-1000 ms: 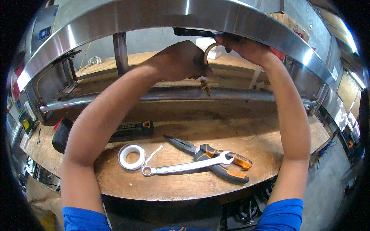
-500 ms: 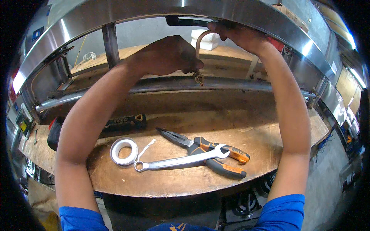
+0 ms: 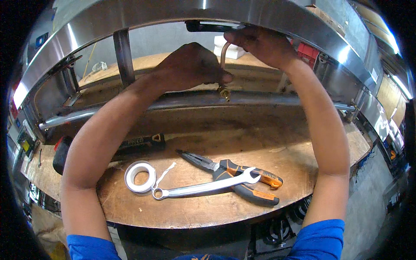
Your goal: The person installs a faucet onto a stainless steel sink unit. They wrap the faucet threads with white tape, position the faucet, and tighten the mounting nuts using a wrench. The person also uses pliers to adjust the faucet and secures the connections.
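Observation:
A bent, copper-coloured metal tube [image 3: 224,56] hangs below the front rail of a stainless steel frame [image 3: 164,12]. My left hand [image 3: 190,67] is closed round its lower length, and a brass fitting [image 3: 224,92] shows just under my thumb. Higher up and to the right, my right hand [image 3: 266,47] is closed on the tube's upper bend, against the underside of the rail. Its fingers partly hide where the tube leads. Beside my right hand, a black part [image 3: 208,27] is fixed under the rail.
On the wooden board [image 3: 173,216] lie a combination wrench [image 3: 203,187], resting across orange-and-black long-nose pliers [image 3: 229,169], and a roll of white thread tape [image 3: 128,178]. A black-handled tool [image 3: 145,142] lies behind my left forearm. A steel crossbar [image 3: 182,99] spans the frame.
My right hand has shifted slightly left and down along the tube's bend. The brass fitting sits a little lower and shows more clearly. Both hands keep their hold.

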Demonstrator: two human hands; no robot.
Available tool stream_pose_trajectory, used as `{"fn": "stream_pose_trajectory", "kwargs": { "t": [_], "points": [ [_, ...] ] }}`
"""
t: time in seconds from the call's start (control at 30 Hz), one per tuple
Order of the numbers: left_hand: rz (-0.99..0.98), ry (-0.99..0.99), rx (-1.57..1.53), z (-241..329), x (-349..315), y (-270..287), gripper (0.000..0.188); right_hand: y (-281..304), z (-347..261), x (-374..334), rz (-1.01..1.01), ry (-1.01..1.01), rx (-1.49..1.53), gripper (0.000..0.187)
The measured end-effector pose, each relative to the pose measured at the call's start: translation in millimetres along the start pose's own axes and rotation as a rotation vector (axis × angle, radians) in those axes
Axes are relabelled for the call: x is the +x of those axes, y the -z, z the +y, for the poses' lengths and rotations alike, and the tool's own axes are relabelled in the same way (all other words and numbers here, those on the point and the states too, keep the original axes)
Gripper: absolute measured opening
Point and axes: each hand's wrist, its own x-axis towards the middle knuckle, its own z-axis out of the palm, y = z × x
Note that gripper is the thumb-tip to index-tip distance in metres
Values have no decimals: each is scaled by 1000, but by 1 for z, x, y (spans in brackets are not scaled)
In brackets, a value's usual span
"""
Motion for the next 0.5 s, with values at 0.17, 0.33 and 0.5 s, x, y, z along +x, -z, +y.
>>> {"fn": "stream_pose_trajectory", "kwargs": {
  "t": [0.17, 0.33, 0.5],
  "points": [
    [67, -79, 115, -5, 1, -8, 48, 10, 0, 10, -140, -146, -78, 72],
    [63, -253, -34, -18, 8, -16, 44, 9, -4, 7, -123, -67, 50, 58],
    [-191, -106, -537, -24, 5, -12, 46, 4, -11, -3, -57, -5, 89, 47]
  ]
}}
